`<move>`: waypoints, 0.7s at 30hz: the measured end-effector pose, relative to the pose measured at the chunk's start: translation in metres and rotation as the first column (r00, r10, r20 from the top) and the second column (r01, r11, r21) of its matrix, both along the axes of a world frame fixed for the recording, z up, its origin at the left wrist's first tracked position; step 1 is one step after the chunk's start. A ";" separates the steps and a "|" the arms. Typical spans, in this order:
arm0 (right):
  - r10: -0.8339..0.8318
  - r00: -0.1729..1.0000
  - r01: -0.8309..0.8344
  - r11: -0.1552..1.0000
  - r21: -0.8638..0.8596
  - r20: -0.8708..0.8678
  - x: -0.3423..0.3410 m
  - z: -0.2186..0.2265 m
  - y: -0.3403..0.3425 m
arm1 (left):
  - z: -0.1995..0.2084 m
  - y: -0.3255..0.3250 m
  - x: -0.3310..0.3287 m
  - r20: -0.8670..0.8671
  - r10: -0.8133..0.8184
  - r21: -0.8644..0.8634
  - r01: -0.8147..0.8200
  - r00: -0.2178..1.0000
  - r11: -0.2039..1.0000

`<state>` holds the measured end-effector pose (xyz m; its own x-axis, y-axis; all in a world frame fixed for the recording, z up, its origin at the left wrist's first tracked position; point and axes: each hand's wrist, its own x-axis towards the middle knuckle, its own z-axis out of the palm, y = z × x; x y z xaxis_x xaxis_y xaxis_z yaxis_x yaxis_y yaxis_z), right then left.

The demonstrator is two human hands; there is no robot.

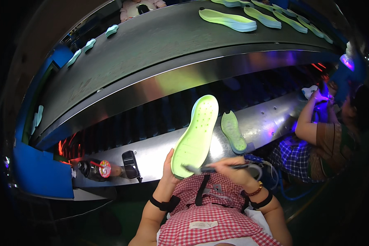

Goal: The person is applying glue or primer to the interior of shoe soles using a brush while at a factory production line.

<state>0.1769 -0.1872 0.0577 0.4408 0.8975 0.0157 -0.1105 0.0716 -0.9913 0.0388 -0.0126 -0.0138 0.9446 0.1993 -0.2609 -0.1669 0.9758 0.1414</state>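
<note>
A yellow-green shoe sole (199, 133) with a pale blue rim is gripped near its lower end by my left hand (168, 164), its hollow inner face turned up. Small holes dot the upper part of that face. My right hand (233, 169) is closed around the dark handle of a brush (192, 168). The brush head is over the lower end of the sole and smeared by motion; I cannot tell if the bristles touch. A second green sole (233, 132) lies on the metal ledge, right of the held one.
A dark conveyor belt (143, 49) runs across the far side, carrying several soles (229, 20) at right and smaller pale pieces at left. The metal ledge (151, 160) bears a dark bottle (95, 169) and a black holder (130, 165). A co-worker (315, 135) sits at right under violet light.
</note>
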 end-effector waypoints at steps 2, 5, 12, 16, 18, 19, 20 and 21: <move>-0.177 0.954 0.200 0.977 0.074 -0.242 0.014 -0.001 -0.009 | -0.008 0.000 -0.001 0.233 -0.054 -0.046 0.067 0.971 0.997; -0.438 0.746 0.542 0.837 0.074 -0.501 0.020 0.008 -0.008 | 0.000 -0.007 -0.001 0.067 -0.004 -0.235 0.020 0.998 0.972; -0.444 0.788 0.495 0.869 0.009 -0.425 0.010 -0.008 -0.013 | 0.002 -0.012 -0.001 0.105 -0.034 -0.210 0.055 0.994 0.976; -0.445 0.772 0.500 0.866 0.004 -0.454 0.008 -0.011 -0.009 | -0.002 -0.011 -0.001 0.191 -0.008 -0.269 0.060 0.982 0.961; -0.444 0.779 0.501 0.866 0.012 -0.443 0.009 -0.010 -0.011 | 0.001 -0.010 -0.001 0.157 -0.013 -0.280 0.057 0.987 0.958; -0.450 0.779 0.507 0.862 0.016 -0.436 0.011 -0.012 -0.013 | 0.000 -0.008 -0.002 0.119 -0.004 -0.283 0.037 0.993 0.958; -0.464 0.768 0.528 0.849 0.026 -0.441 0.014 -0.014 -0.016 | -0.002 -0.004 -0.003 0.132 -0.016 -0.282 0.053 0.991 0.958; -0.478 0.757 0.548 0.836 0.035 -0.446 0.018 -0.017 -0.019 | -0.007 0.001 -0.008 0.024 -0.055 -0.192 0.059 0.998 0.980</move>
